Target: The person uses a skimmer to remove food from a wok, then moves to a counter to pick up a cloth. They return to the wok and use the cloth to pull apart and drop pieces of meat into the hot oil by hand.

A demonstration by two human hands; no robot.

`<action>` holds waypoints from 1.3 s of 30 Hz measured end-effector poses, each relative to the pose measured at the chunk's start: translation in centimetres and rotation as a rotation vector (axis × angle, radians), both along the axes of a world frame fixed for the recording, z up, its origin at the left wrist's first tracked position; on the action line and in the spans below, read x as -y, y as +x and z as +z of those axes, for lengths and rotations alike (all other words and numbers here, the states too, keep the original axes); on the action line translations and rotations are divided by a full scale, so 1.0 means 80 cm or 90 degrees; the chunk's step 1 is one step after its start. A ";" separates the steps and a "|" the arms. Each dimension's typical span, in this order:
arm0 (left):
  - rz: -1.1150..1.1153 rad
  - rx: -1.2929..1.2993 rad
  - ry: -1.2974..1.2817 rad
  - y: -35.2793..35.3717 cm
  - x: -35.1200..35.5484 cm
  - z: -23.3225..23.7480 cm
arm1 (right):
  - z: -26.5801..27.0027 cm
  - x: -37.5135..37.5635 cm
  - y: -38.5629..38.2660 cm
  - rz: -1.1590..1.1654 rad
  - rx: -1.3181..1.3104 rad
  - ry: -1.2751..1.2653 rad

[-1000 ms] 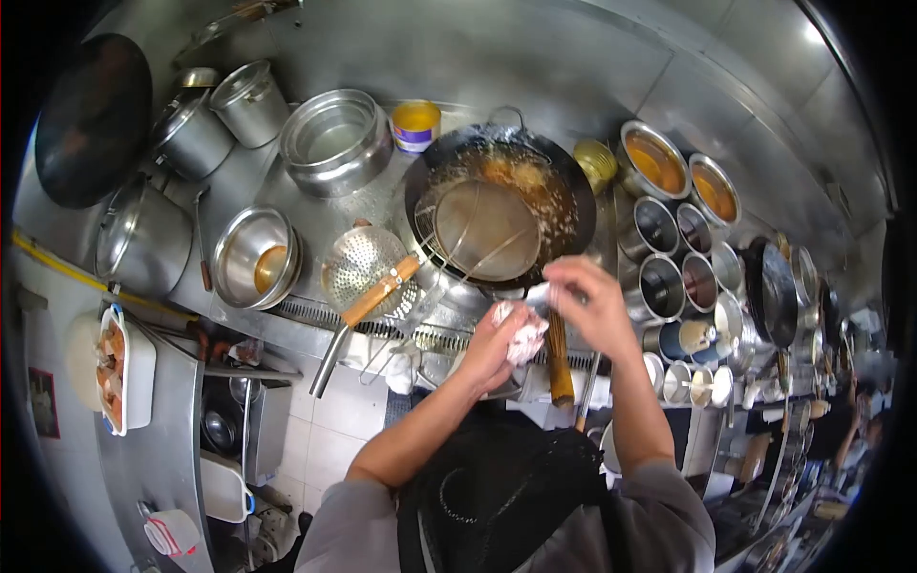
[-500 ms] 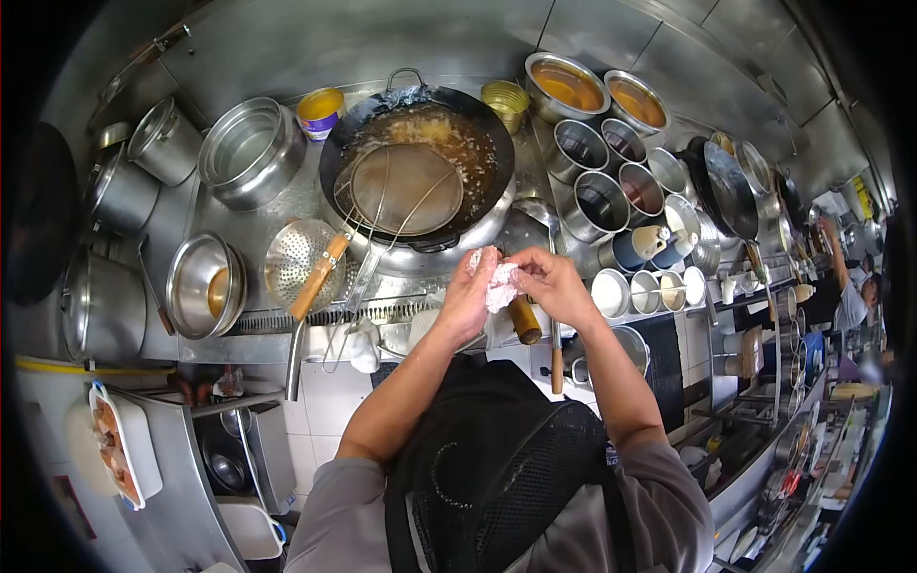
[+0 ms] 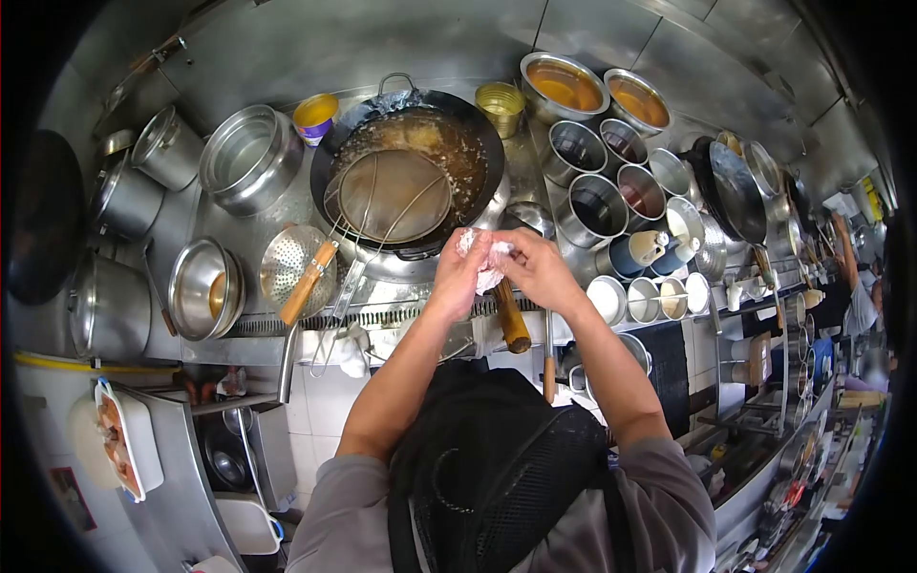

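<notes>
A crumpled white and pinkish cloth or paper (image 3: pixel 489 279) is held between my two hands, in front of the wok's near rim. My left hand (image 3: pixel 460 272) is closed round its left side. The fingers of my right hand (image 3: pixel 531 263) pinch its upper right part. Just beyond, a black wok (image 3: pixel 489 143) contains bubbling brown oil, with a round mesh strainer (image 3: pixel 394 196) lying over it. Below my hands a wooden handle (image 3: pixel 513 329) points toward me, and a ladle (image 3: pixel 548 358) lies to its right.
A perforated skimmer (image 3: pixel 280 258) and metal bowls (image 3: pixel 194 286) are at the left, with large pots (image 3: pixel 253 158) behind. Sauce containers (image 3: pixel 597 205) and two bowls of orange liquid (image 3: pixel 564 86) stand at the right. Another person's arm (image 3: pixel 846 250) shows at the far right.
Both hands have shifted slightly left and up in the view, still holding the crumpled white item. The wok and nearby utensils also appear slightly further left.
</notes>
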State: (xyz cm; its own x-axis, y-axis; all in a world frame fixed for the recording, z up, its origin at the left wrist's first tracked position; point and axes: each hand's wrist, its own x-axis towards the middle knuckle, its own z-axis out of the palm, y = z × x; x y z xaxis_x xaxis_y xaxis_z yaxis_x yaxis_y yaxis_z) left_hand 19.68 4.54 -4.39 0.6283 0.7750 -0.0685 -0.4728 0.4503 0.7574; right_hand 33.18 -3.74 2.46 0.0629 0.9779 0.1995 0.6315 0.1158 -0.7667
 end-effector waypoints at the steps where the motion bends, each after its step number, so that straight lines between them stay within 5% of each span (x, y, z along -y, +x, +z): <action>1: 0.000 -0.002 0.000 -0.001 -0.001 -0.002 | -0.012 -0.003 0.007 0.000 -0.002 0.000; 3: -0.024 0.041 -0.086 0.000 -0.002 0.002 | -0.035 -0.012 0.023 -0.038 -0.461 -0.050; 4: -0.025 0.041 -0.085 0.000 -0.001 0.009 | -0.037 -0.012 0.027 -0.038 -0.462 -0.048; 7: -0.016 0.089 -0.156 0.008 0.001 0.024 | -0.027 -0.008 0.029 -0.078 -0.829 -0.052; 11: -0.001 0.055 -0.088 0.014 -0.011 0.017 | -0.050 -0.014 0.044 -0.060 -0.587 -0.059; 13: 0.023 0.066 -0.017 0.014 -0.017 0.017 | -0.029 -0.007 0.030 -0.054 0.035 0.054; 18: 0.037 0.023 -0.030 0.004 -0.036 0.034 | -0.048 -0.008 0.042 0.020 -0.034 0.044; 20: 0.031 0.024 -0.055 0.001 -0.037 0.037 | -0.069 -0.020 0.062 -0.088 -0.538 -0.124; 24: 0.016 0.036 -0.096 0.000 -0.030 0.043 | -0.052 -0.025 0.059 -0.082 -0.937 -0.097; 36: -0.020 0.037 -0.146 -0.022 -0.017 0.030 | -0.051 -0.047 0.052 -0.130 -0.633 -0.128; 38: 0.002 0.017 -0.119 -0.020 -0.022 0.024 | -0.027 -0.041 0.024 -0.037 -0.138 -0.042; 39: 0.003 0.019 -0.119 -0.020 -0.025 0.022 | -0.028 -0.042 0.017 0.014 -0.098 0.018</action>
State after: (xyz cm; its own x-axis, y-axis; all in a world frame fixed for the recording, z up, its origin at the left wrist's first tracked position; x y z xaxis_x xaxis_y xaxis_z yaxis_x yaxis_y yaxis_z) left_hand 18.11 6.55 -2.59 0.6290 0.7532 -0.1926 -0.4958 0.5794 0.6469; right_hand 34.52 -0.42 0.24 0.0729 0.9736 0.2163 0.5039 0.1512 -0.8504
